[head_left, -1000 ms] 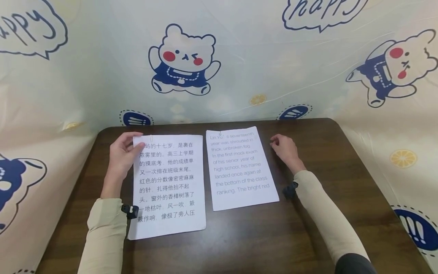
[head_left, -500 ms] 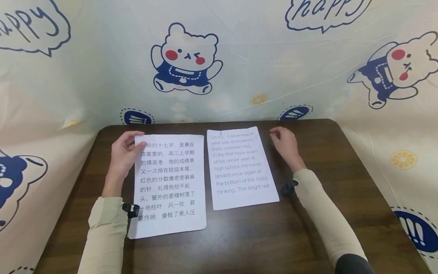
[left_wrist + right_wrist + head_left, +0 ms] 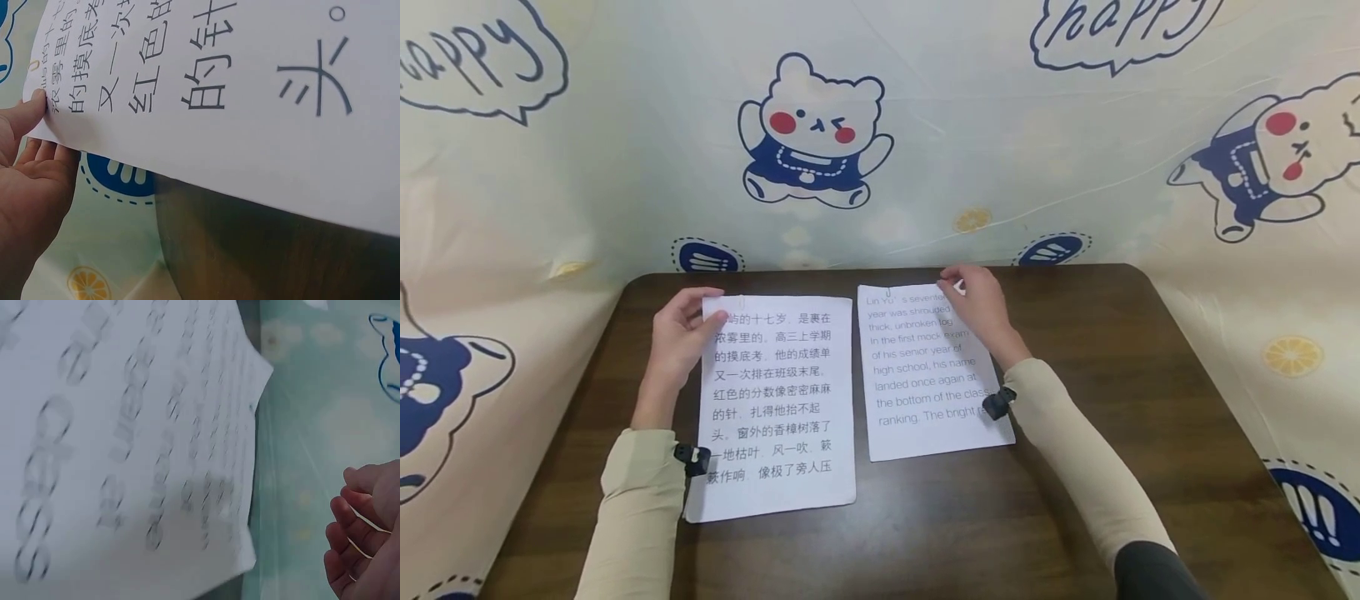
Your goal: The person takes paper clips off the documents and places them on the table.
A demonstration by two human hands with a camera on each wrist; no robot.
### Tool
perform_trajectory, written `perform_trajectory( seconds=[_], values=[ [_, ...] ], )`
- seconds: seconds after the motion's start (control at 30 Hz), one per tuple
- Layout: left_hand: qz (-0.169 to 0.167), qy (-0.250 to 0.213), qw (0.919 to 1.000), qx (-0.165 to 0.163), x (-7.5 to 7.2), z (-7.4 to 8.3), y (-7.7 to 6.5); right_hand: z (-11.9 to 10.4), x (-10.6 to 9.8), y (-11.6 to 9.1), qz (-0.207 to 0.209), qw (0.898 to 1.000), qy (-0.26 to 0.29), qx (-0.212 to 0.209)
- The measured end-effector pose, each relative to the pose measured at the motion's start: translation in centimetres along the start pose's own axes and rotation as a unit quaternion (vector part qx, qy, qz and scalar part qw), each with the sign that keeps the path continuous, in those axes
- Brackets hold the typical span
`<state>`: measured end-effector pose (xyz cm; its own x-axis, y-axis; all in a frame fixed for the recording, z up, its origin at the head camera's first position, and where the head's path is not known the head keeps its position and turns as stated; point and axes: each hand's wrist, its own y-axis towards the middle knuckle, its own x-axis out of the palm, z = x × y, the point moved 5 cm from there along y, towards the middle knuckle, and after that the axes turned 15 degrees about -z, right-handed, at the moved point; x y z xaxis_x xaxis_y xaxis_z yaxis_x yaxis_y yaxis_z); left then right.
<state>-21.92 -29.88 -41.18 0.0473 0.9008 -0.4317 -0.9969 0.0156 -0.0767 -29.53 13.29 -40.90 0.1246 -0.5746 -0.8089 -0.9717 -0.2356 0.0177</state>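
A stack of white paper (image 3: 775, 492) printed with Chinese text lies at the left of the table. At its upper left corner my left hand (image 3: 681, 340) pinches the edge, thumb on top and fingers beneath, as the left wrist view shows. The stack's top carries a pale paper clip (image 3: 34, 64). To its right lies a smaller paper stack (image 3: 917, 440) with English text and a paper clip (image 3: 888, 292) at its top. Above that stack's upper right corner is my right hand (image 3: 981, 307). Its fingers are loosely curled and hold nothing; the right wrist view shows them apart from the paper.
Both stacks lie on a dark brown wooden table (image 3: 940, 533) with rounded far corners. A pale curtain (image 3: 970, 125) printed with cartoon bears and lettering hangs right behind and along the sides. Small black cameras are strapped to both wrists.
My right hand has moved left, from the table beside the English stack to over its upper right corner. My left hand keeps its pinch on the Chinese stack. The head view has shifted slightly.
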Motion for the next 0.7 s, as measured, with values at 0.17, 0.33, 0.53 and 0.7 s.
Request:
perform_trajectory(
  seconds=[0.17, 0.33, 0.53, 0.7],
  values=[
    [0.002, -0.001, 1.0, 0.007, -0.2, 0.1, -0.1, -3.5, 0.8, 1.1, -0.014, 0.998, -0.02, -0.05],
    [-0.003, -0.003, 1.0, 0.0, -0.3, 0.0, -0.2, -7.1, 1.8, 1.6, -0.037, 0.993, -0.042, -0.1],
    [-0.005, -0.003, 1.0, -0.007, -0.5, -0.1, -0.4, -11.3, 3.5, 2.3, -0.059, 0.982, -0.093, -0.156],
    [-0.012, -0.005, 0.9999, 0.005, -0.2, 0.3, -0.2, -14.6, 4.6, 2.9, -0.072, 0.971, -0.132, -0.188]
  ],
)
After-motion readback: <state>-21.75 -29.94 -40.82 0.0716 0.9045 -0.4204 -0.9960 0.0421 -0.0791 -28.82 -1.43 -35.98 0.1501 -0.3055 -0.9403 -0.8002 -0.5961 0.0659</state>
